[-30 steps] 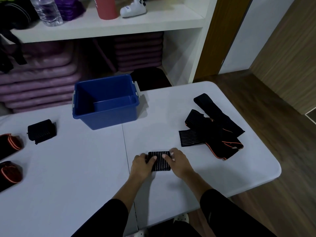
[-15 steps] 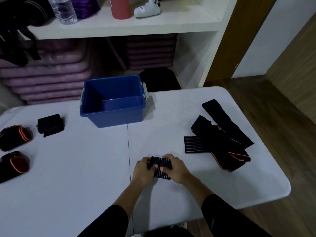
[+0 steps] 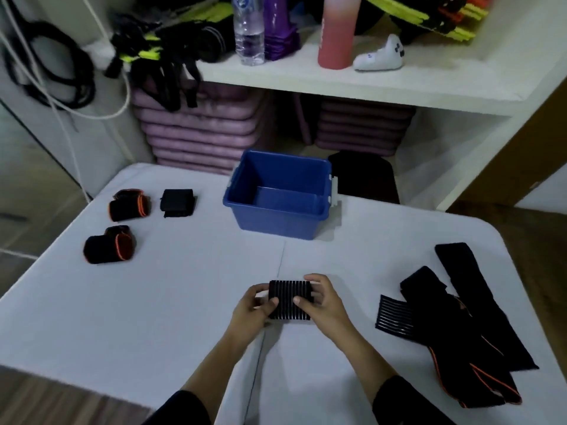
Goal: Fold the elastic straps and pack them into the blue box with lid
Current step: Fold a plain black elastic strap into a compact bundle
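A folded black ribbed elastic strap (image 3: 290,299) sits between my hands near the table's front middle. My left hand (image 3: 251,308) grips its left edge, thumb on top. My right hand (image 3: 322,302) grips its right edge, fingers behind it. The open blue box (image 3: 277,216) stands beyond, at the back of the white table (image 3: 184,302), and nothing shows inside it. A pile of unfolded black straps with orange trim (image 3: 454,326) lies to the right. Three folded straps lie at the left: two rolled ones (image 3: 130,205) (image 3: 110,245) and a flat one (image 3: 178,202).
A dark lid-like panel (image 3: 365,179) rests behind the box's right side. A white shelf (image 3: 337,84) above holds a water bottle (image 3: 248,29), a pink cylinder (image 3: 336,32) and a white controller (image 3: 379,56). Purple mats (image 3: 199,136) are stacked below. Cables hang at the left.
The camera has swung left and up, bringing the left straps and shelf into fuller view. Both hands have lifted the folded strap slightly and hold it by its ends.
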The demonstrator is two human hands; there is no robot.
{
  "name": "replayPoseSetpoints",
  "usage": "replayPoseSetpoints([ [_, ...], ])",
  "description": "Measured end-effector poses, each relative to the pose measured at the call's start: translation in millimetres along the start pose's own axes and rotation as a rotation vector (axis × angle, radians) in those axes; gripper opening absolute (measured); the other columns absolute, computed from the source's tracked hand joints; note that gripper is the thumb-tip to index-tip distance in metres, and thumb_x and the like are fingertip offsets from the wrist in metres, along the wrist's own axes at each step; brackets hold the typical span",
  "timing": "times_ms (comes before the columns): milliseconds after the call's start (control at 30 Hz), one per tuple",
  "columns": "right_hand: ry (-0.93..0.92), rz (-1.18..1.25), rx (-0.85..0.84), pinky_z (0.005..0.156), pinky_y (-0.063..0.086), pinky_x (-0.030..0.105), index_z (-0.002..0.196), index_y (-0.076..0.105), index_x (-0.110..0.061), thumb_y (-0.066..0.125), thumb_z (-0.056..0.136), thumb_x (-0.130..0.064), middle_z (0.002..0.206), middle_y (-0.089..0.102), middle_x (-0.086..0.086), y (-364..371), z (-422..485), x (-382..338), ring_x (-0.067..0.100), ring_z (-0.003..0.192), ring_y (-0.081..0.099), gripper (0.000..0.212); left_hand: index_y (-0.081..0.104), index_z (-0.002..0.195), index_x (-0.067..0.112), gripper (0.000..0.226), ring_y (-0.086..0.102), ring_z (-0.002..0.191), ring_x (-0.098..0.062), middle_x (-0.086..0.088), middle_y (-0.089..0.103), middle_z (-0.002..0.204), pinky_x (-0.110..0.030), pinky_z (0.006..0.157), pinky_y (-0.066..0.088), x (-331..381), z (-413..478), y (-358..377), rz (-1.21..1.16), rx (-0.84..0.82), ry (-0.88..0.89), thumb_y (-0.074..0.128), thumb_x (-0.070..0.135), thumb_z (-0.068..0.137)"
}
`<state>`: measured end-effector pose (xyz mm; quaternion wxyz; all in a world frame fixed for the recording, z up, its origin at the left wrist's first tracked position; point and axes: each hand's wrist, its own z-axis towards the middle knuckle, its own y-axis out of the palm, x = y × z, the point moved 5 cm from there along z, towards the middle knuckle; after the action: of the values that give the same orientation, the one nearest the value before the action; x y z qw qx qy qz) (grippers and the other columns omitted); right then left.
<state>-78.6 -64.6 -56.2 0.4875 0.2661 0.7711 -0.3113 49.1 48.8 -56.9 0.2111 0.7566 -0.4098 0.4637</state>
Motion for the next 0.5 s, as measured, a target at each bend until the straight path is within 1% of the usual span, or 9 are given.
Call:
replayPoseSetpoints([
  [33,-0.006,0.023,-0.013,0.070,0.052,0.014,0.117,0.050,-0.015,0.069,0.082,-0.007,0.115,0.055,0.001,10,7,-7,0.002,0.095,0.057,0.040,0.058,0.109,0.028,0.020,0.066,0.095,-0.024,-0.010,0.067,0.103,-0.030,0.072,0.054,4,1,-12,-0.026,0.032,0.010,0.059,0.021,0.090],
  [100,-0.003,0.052,-0.043,0.065,0.050,0.010,0.115,0.049,-0.014,0.065,0.083,-0.002,0.118,0.054,0.002,34,21,-19,-0.001,0.095,0.055,0.037,0.058,0.110,0.027,0.021,0.066,0.094,-0.023,-0.011,0.067,0.101,-0.031,0.072,0.054,10,4,-38,-0.067,0.097,0.022,0.059,0.021,0.090],
  [167,-0.011,0.054,-0.075,0.064,0.049,0.009,0.115,0.049,-0.015,0.062,0.084,-0.002,0.119,0.054,0.002,63,36,-35,-0.001,0.095,0.055,0.036,0.058,0.110,0.026,0.021,0.066,0.094,-0.025,-0.013,0.068,0.101,-0.036,0.075,0.054,16,11,-67,-0.089,0.155,0.032,0.059,0.020,0.090],
  [233,-0.031,0.041,-0.094,0.065,0.048,0.007,0.119,0.049,-0.016,0.062,0.085,-0.004,0.120,0.054,0.001,94,53,-52,-0.001,0.094,0.056,0.038,0.058,0.111,0.025,0.022,0.067,0.092,-0.024,-0.012,0.068,0.099,-0.035,0.073,0.054,21,22,-99,-0.099,0.225,0.044,0.059,0.019,0.090],
  [300,-0.046,0.019,-0.109,0.064,0.045,0.003,0.123,0.049,-0.017,0.063,0.086,-0.008,0.117,0.054,-0.001,126,71,-67,0.001,0.094,0.056,0.040,0.058,0.111,0.024,0.021,0.067,0.088,-0.023,-0.011,0.069,0.096,-0.032,0.068,0.054,25,35,-132,-0.094,0.302,0.047,0.058,0.019,0.090],
  [400,-0.052,-0.027,-0.107,0.062,0.042,-0.001,0.128,0.049,-0.018,0.063,0.087,-0.012,0.118,0.056,0.000,172,95,-86,0.011,0.099,0.058,0.044,0.056,0.114,0.024,0.024,0.067,0.087,-0.023,-0.011,0.069,0.096,-0.032,0.065,0.054,29,58,-179,-0.048,0.373,0.054,0.057,0.019,0.091],
  [500,-0.058,-0.052,-0.083,0.065,0.042,-0.002,0.132,0.049,-0.017,0.063,0.087,-0.012,0.124,0.057,0.005,210,124,-99,0.012,0.100,0.056,0.047,0.055,0.115,0.026,0.028,0.066,0.086,-0.022,-0.010,0.068,0.098,-0.037,0.073,0.055,34,83,-216,-0.007,0.405,0.049,0.056,0.016,0.090],
])
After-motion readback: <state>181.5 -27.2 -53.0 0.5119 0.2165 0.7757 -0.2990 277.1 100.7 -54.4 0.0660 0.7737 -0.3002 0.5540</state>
